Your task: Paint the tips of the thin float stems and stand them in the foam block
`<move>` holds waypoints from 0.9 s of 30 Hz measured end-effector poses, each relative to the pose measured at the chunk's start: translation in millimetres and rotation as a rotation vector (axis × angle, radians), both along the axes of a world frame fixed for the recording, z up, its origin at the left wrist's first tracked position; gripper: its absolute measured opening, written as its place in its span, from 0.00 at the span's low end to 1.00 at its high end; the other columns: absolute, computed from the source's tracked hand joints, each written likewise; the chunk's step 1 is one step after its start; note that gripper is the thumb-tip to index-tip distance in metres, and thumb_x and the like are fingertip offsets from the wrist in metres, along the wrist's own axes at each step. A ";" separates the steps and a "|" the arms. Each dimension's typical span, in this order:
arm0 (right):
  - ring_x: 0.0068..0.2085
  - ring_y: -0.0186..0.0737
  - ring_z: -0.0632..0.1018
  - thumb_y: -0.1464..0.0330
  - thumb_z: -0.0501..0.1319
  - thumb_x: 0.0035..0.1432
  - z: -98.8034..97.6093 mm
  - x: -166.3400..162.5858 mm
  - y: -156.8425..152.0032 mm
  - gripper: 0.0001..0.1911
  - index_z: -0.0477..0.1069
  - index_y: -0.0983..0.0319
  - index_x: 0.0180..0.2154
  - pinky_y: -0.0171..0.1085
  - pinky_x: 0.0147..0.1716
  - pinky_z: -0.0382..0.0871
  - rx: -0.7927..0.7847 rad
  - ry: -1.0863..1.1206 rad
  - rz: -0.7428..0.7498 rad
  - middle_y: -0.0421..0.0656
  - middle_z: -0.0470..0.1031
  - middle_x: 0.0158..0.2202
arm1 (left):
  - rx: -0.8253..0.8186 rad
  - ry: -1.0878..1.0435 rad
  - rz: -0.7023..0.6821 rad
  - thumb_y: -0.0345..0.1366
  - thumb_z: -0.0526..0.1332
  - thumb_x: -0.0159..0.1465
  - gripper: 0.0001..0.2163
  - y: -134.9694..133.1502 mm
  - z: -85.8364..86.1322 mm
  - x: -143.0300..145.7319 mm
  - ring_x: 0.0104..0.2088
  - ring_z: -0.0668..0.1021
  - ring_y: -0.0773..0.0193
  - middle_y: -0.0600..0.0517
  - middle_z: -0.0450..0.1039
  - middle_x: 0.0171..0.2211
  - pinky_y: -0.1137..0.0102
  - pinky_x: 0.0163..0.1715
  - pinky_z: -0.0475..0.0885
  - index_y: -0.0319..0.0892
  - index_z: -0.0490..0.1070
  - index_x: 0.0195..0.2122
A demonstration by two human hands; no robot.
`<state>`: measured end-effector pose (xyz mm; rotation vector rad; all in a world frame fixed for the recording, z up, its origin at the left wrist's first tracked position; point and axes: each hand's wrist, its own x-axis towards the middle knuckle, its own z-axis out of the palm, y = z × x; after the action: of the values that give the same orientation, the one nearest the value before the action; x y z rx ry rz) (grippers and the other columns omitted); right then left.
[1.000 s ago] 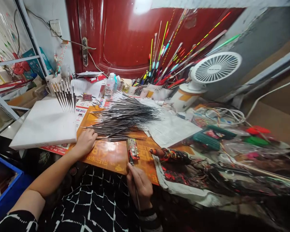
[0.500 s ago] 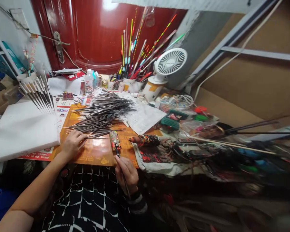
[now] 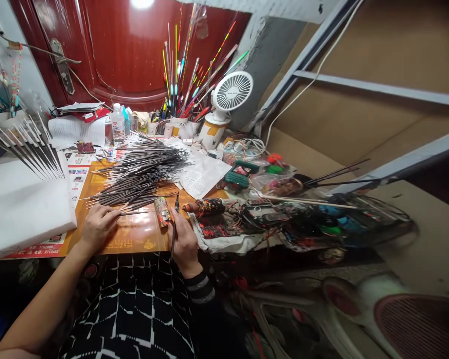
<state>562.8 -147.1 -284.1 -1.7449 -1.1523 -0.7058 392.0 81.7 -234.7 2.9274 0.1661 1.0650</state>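
My left hand (image 3: 97, 225) rests on the orange mat (image 3: 134, 237), fingers curled round the near end of a thin dark stick from the big fanned pile of sticks (image 3: 138, 172). My right hand (image 3: 184, 244) is closed round a thin dark brush (image 3: 174, 227) whose tip points up toward a small paint-smeared block (image 3: 162, 211). A paint-stained handle (image 3: 205, 206) lies just right of the block on a stained cloth (image 3: 224, 234).
A white foam slab (image 3: 18, 209) with several sticks stuck upright lies at the left. Cups of coloured floats (image 3: 183, 99), a water bottle (image 3: 117, 123) and a small white fan (image 3: 226, 97) stand at the back before a red door. Clutter and cables fill the right side.
The view has swung to the right. My right hand moved up toward the block and the brush now points upward. My left hand stays at the pile's near end.
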 end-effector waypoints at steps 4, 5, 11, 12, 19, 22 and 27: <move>0.63 0.48 0.74 0.72 0.52 0.72 -3.2 2.0 -1.5 0.31 0.49 0.61 0.72 0.49 0.60 0.74 -0.068 0.012 0.006 0.52 0.72 0.62 | -0.001 -0.042 -0.044 0.35 0.58 0.72 0.09 -0.1 -1.0 4.7 0.37 0.73 0.60 0.49 0.78 0.40 0.64 0.41 0.69 0.45 0.77 0.49; 0.63 0.48 0.74 0.72 0.52 0.72 -3.8 2.3 -1.8 0.31 0.48 0.61 0.72 0.49 0.60 0.74 -0.076 0.009 0.007 0.52 0.71 0.62 | -0.005 -0.050 -0.054 0.35 0.59 0.72 0.09 -0.4 -1.2 6.1 0.37 0.73 0.60 0.49 0.79 0.40 0.64 0.41 0.69 0.46 0.77 0.49; 0.63 0.48 0.74 0.73 0.52 0.72 -4.8 1.7 -0.9 0.32 0.47 0.60 0.73 0.48 0.60 0.75 -0.064 0.007 -0.025 0.52 0.70 0.63 | 0.009 -0.043 -0.029 0.33 0.58 0.72 0.10 -1.2 0.7 5.9 0.37 0.73 0.60 0.50 0.79 0.42 0.64 0.43 0.68 0.45 0.77 0.50; 0.63 0.48 0.74 0.73 0.52 0.72 -4.4 1.4 -0.7 0.32 0.47 0.60 0.73 0.48 0.60 0.75 -0.064 0.008 -0.036 0.52 0.71 0.63 | 0.010 -0.032 -0.017 0.33 0.58 0.72 0.10 -0.6 1.5 4.2 0.38 0.72 0.60 0.50 0.79 0.42 0.63 0.43 0.68 0.45 0.77 0.51; 0.62 0.46 0.74 0.74 0.54 0.71 -2.2 0.7 -0.3 0.33 0.47 0.61 0.73 0.46 0.60 0.74 -0.055 -0.006 -0.076 0.52 0.71 0.63 | -0.070 0.008 -0.009 0.39 0.58 0.73 0.10 8.2 1.8 -7.9 0.40 0.75 0.58 0.49 0.80 0.40 0.63 0.45 0.68 0.43 0.79 0.45; 0.62 0.47 0.75 0.74 0.54 0.71 -4.0 0.8 -0.6 0.33 0.47 0.61 0.73 0.46 0.60 0.74 -0.057 -0.016 -0.096 0.53 0.72 0.62 | -0.093 0.002 -0.031 0.41 0.58 0.73 0.11 10.9 0.3 -10.1 0.39 0.75 0.59 0.50 0.80 0.39 0.63 0.43 0.68 0.44 0.79 0.46; 0.62 0.48 0.75 0.73 0.53 0.71 -6.3 0.4 -1.1 0.32 0.47 0.62 0.73 0.47 0.59 0.75 -0.057 -0.024 -0.095 0.54 0.72 0.61 | -0.127 -0.041 -0.019 0.39 0.57 0.74 0.11 11.4 -0.2 -11.0 0.39 0.75 0.59 0.50 0.80 0.40 0.63 0.44 0.69 0.45 0.79 0.49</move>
<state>563.2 -148.2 -290.4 -1.8536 -1.1210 -0.7593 381.0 93.1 -234.9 2.7876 0.1961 1.0689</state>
